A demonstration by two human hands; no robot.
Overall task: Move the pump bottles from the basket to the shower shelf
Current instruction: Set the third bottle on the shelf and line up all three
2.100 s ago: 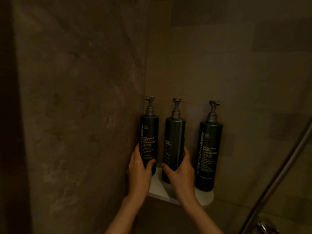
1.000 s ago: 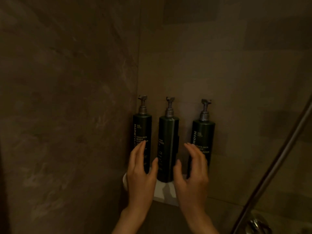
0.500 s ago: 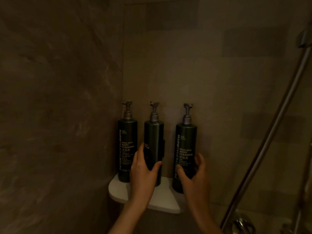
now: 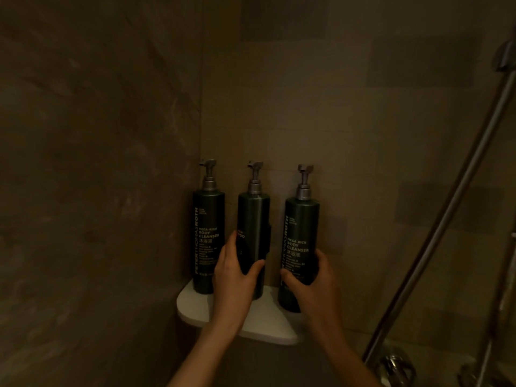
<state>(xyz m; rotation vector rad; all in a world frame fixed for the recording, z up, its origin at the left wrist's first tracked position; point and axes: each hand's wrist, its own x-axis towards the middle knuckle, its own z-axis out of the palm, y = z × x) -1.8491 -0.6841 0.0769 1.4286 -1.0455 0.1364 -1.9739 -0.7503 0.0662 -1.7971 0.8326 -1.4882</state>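
Three dark green pump bottles stand upright in a row on the white corner shower shelf [image 4: 195, 308]. The left bottle [image 4: 208, 219] stands free against the corner. My left hand [image 4: 237, 280] wraps around the lower part of the middle bottle [image 4: 254, 216]. My right hand [image 4: 315, 283] grips the lower part of the right bottle [image 4: 303, 224]. Both held bottles rest on the shelf. The basket is out of view.
Brown tiled walls meet in the corner behind the bottles. A metal shower rail [image 4: 452, 208] slants up along the right side, with chrome fittings [image 4: 396, 364] at its foot.
My left hand shifted from the left bottle to the middle one, and my right hand from the middle bottle to the right one. The view swung so the bottles sit further left.
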